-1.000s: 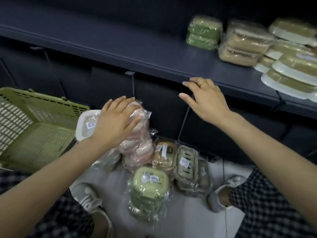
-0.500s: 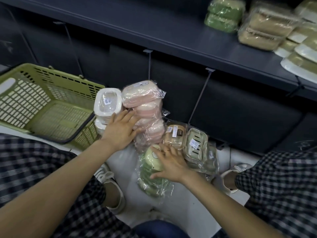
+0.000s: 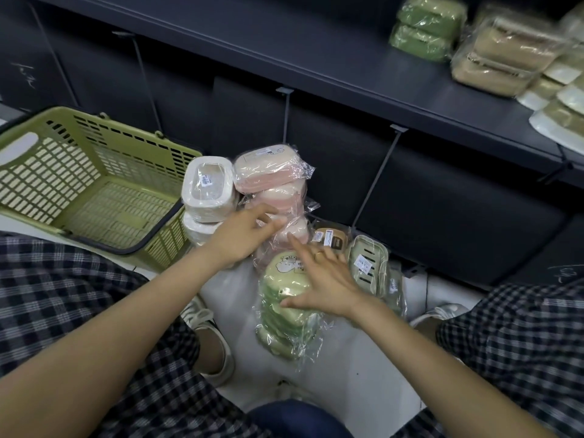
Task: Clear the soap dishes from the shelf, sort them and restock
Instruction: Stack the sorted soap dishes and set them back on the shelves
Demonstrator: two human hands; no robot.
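Note:
Wrapped soap dishes stand in stacks on the white floor in front of my knees. My left hand [image 3: 241,237] touches the lower part of the pink stack [image 3: 268,175] with loosely extended fingers. My right hand [image 3: 325,279] lies flat on top of the green stack [image 3: 284,317], fingers spread, the index finger reaching toward the pink stack. White dishes [image 3: 208,188] are stacked left of the pink ones. A brown dish [image 3: 330,240] and a beige slotted dish [image 3: 368,263] stand to the right, partly hidden by my right hand.
A green plastic basket [image 3: 94,184] sits on the floor at the left, against the white stack. The dark shelf [image 3: 316,49] above carries green packs [image 3: 423,26], brown packs [image 3: 505,55] and cream-rimmed dishes [image 3: 565,99] at its right end. My checked trouser legs flank the stacks.
My right hand dropped from the shelf edge onto the green stack. My left hand slid from the top of the pink stack down to its lower part. The view tilted downward.

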